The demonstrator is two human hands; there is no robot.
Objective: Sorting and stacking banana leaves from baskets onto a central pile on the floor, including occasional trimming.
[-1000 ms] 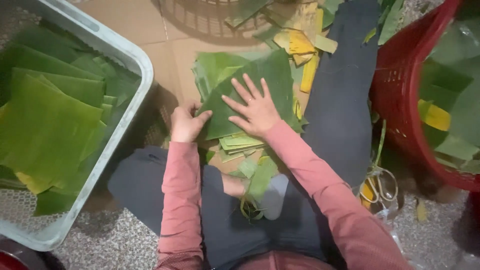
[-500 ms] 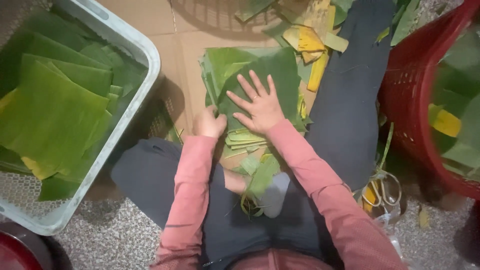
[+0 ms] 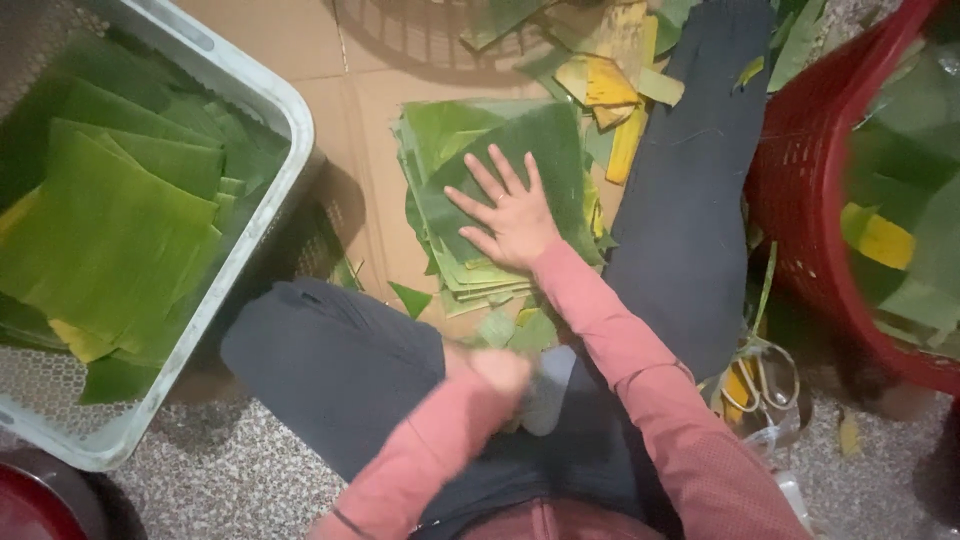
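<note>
A stack of cut green banana leaves (image 3: pixel 470 140) lies on brown cardboard between my legs. My right hand (image 3: pixel 508 212) rests flat on top of the stack with its fingers spread. My left hand (image 3: pixel 497 372) is blurred and pulled back close to my lap, above small leaf scraps (image 3: pixel 515 330); whether it holds anything is unclear. Both arms wear pink sleeves.
A white crate (image 3: pixel 265 105) with green leaf sheets stands at the left. At the right is a red basket (image 3: pixel 800 190) holding leaves. Yellowed leaf trimmings (image 3: pixel 605 85) lie beyond the stack. My dark-trousered legs flank the stack. A red round object (image 3: pixel 30 510) shows at the bottom left.
My left hand has left the stack's near edge and drawn back toward my lap. My right hand stays flat on the leaves. The view has shifted slightly.
</note>
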